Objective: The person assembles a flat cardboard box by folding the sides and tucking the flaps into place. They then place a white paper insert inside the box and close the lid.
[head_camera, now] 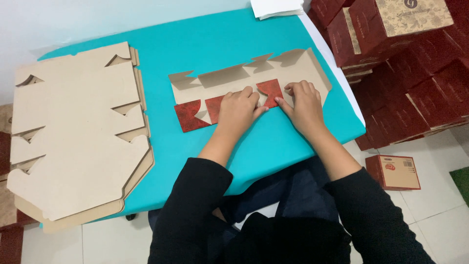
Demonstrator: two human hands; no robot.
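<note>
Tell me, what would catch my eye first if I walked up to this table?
Probably the bright turquoise table, and at its middle the flat cardboard box blank, brown with red flaps folded over, under the left hand and right hand, which both press on it. At the table's left lies a thick stack of brown blanks, and finished dark red boxes pile up at the right.

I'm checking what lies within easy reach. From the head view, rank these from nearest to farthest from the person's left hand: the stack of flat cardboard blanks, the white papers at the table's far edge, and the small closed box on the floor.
From the left hand:
1. Stack of flat cardboard blanks, on the table's left side.
2. White papers, at the far edge, up and slightly right.
3. Small closed box, on the floor to the right, past the right hand.
</note>
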